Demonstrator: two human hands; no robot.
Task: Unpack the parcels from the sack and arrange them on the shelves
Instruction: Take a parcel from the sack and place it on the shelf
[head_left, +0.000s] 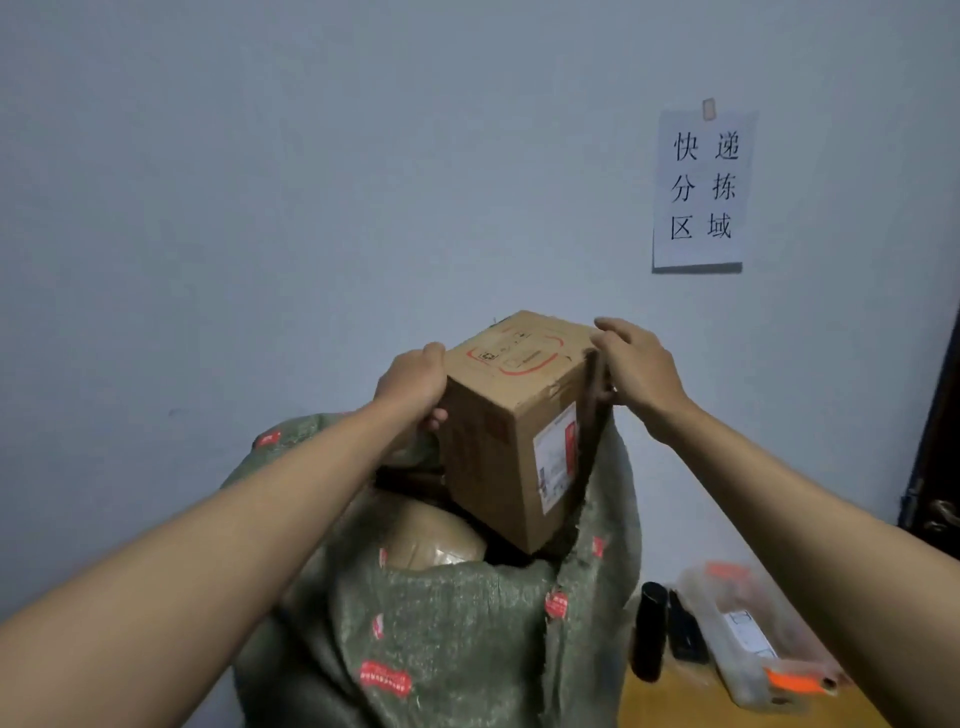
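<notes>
Brown cardboard, scuffed at the edges, made up the box (511, 421) held tilted above the open mouth of the sack (447, 639). Its lower corner dipped just inside the sack's rim, and a white shipping label with a red patch faced right and down. Red printed marks showed on its top face.

The left hand (415, 387) gripped the box's left side, fingers curled round the edge with a fingertip showing beneath. The right hand (636, 364) lay over the far right top corner, fingers bent across the top and thumb down the side, next to a raised dark flap along that side.

The sack was green woven cloth with red printed patches, slumped open. Inside, below the box, sat a rounded parcel (436, 540) wrapped in tan tape.

To the right, on a yellowish wooden surface (654, 701), stood a black cylinder (649, 631) beside a dark flat item, and near them lay a clear plastic packet (753, 639) with orange parts. On the pale wall behind hung a paper sign (701, 189) with black Chinese characters.
</notes>
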